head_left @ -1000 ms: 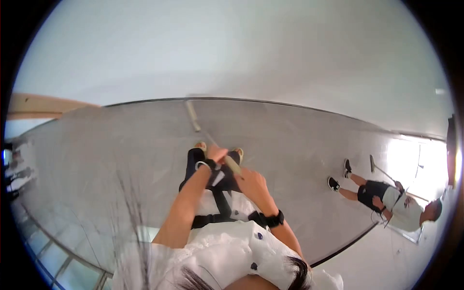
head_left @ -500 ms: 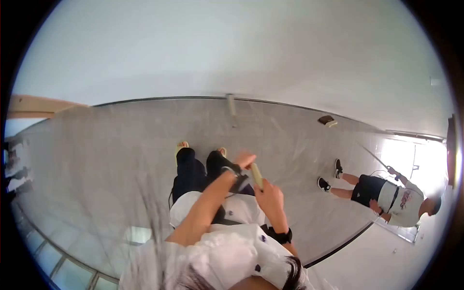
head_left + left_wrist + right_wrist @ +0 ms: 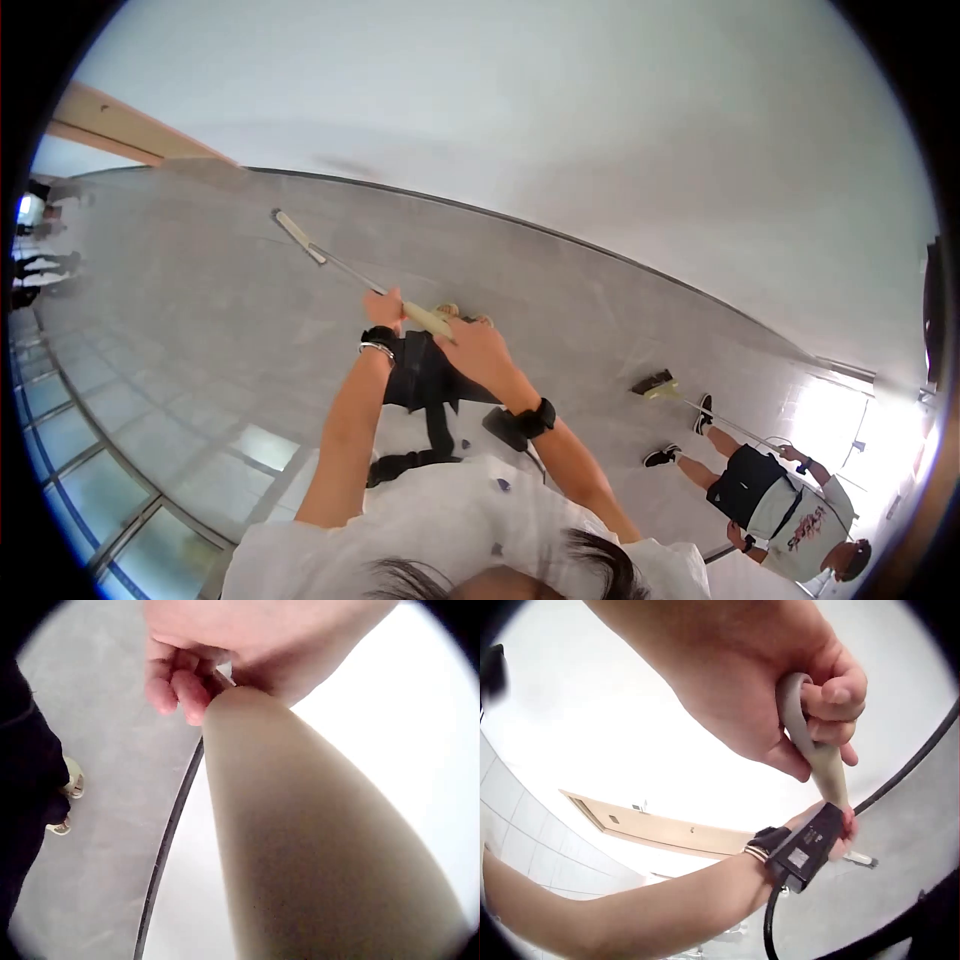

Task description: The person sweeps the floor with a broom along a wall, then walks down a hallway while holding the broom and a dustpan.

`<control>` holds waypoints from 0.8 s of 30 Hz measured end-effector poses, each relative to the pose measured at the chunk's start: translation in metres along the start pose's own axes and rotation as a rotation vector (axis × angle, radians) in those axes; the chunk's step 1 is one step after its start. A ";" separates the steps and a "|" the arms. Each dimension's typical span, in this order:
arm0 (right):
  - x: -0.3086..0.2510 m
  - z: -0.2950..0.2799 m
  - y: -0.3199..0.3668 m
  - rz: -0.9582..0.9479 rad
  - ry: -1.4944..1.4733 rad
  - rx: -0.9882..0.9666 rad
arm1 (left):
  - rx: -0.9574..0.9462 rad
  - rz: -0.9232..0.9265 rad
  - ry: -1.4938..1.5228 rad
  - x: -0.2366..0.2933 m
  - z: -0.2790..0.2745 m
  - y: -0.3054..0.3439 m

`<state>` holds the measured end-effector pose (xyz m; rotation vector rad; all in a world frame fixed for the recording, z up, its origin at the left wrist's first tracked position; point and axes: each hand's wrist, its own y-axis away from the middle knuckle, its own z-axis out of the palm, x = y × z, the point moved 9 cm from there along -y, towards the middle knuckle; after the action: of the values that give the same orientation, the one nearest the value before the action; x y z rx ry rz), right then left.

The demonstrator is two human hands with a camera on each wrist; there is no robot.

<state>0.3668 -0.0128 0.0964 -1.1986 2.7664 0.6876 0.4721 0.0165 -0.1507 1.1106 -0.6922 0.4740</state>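
Both of my hands hold one long-handled mop with a narrow pale head [image 3: 300,238], seen on the floor ahead and to the left in the head view. My left hand [image 3: 384,308] grips the thin metal pole [image 3: 355,276], just below the thick beige handle [image 3: 428,320]. In the left wrist view that handle [image 3: 300,825] fills the foreground, and curled fingers [image 3: 189,696] show at its narrow end. My right hand [image 3: 480,352] holds the top of the handle. The right wrist view shows its fingers hooked through the handle's end loop [image 3: 793,705].
A white wall [image 3: 560,110] with a dark baseboard [image 3: 440,200] borders the grey floor [image 3: 200,270]. At the right another person [image 3: 780,490] holds a pole with a dark-bristled broom head [image 3: 655,384]. A wooden door [image 3: 120,125] stands far left, glass panels [image 3: 110,480] lower left.
The mop head has swung right along the wall, then back far left. My hands moved with it. The view has turned, and the other person's broom head now lies nearer their feet.
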 end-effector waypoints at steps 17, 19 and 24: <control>0.135 -0.072 0.169 0.555 0.112 0.291 | -0.796 -0.400 -0.150 -0.154 0.267 0.223; 0.134 -0.071 0.167 0.546 0.098 0.289 | -0.811 -0.456 -0.115 -0.150 0.262 0.223; 0.127 -0.051 0.143 0.437 0.021 0.227 | -0.638 -0.387 -0.123 -0.141 0.218 0.177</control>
<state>0.1841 -0.0349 0.1690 -0.5675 3.0480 0.3634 0.1982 -0.1187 -0.0776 0.6417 -0.6504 -0.1492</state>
